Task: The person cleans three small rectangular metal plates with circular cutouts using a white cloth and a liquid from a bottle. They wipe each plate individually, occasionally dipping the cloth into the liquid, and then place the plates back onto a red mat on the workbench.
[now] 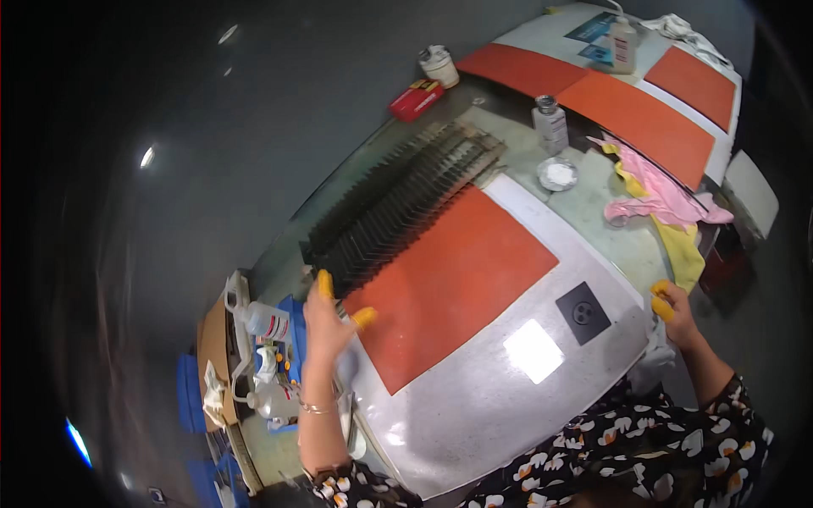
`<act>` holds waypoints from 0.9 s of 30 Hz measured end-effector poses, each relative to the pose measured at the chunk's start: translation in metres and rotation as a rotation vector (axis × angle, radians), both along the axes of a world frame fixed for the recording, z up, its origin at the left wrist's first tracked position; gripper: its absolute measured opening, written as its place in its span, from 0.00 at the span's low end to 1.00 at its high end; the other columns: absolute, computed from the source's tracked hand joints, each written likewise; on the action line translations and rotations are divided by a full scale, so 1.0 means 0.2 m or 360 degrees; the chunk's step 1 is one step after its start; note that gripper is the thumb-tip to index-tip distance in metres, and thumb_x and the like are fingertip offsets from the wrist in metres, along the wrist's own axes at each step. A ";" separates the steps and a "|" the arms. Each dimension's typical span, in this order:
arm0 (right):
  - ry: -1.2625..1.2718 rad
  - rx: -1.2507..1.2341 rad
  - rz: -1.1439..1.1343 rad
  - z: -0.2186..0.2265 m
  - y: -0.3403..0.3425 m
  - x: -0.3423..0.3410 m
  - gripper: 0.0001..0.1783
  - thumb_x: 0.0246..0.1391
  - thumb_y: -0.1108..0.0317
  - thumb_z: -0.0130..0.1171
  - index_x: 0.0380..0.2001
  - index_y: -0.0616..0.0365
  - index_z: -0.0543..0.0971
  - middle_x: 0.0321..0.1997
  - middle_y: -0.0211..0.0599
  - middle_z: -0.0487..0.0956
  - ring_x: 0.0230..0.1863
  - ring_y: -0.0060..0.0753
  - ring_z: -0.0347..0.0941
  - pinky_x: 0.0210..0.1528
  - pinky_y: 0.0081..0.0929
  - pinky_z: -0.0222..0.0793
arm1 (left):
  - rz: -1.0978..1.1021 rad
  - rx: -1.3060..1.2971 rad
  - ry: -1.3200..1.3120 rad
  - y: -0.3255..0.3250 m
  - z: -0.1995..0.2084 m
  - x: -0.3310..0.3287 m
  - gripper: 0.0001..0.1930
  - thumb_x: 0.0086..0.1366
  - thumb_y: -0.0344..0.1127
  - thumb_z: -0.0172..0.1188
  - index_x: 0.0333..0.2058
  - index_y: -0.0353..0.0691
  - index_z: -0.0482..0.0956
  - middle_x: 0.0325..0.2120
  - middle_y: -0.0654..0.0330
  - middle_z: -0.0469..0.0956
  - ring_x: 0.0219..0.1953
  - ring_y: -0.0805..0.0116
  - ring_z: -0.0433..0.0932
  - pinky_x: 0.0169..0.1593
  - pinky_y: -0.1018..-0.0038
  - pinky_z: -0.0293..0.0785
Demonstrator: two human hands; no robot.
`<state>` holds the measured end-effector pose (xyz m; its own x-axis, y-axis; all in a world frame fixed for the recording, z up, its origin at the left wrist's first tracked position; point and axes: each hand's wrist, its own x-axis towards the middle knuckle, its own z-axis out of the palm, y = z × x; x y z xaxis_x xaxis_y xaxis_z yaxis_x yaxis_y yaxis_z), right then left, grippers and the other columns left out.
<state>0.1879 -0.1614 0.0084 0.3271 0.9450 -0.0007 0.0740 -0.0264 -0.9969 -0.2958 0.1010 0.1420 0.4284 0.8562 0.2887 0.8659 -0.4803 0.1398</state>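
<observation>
Rack (398, 203) — left hand (326, 326) raised, fingers (324, 284) spread touching

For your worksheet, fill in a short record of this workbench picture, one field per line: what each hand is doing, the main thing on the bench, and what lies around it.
Left hand: left hand, yellow finger caps, at the near end of the dark slotted rack
Right hand: right hand, yellow finger caps, at the yellow cloth; grip unclear
Work surface: orange mat on the pale bench
Nearby: pink cloth, glass jar, small dish of white powder, red box, squeeze bottle
</observation>
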 end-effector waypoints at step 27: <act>-0.0075 0.0277 0.0076 -0.09 0.02 0.02 0.12 0.57 0.61 0.54 0.33 0.60 0.70 0.26 0.20 0.65 0.28 0.12 0.57 0.30 0.13 0.52 | 0.0729 -0.0082 0.0243 -0.21 -0.09 -0.30 0.54 0.38 0.52 0.69 0.61 0.34 0.52 0.37 0.49 0.75 0.43 0.53 0.74 0.48 0.62 0.66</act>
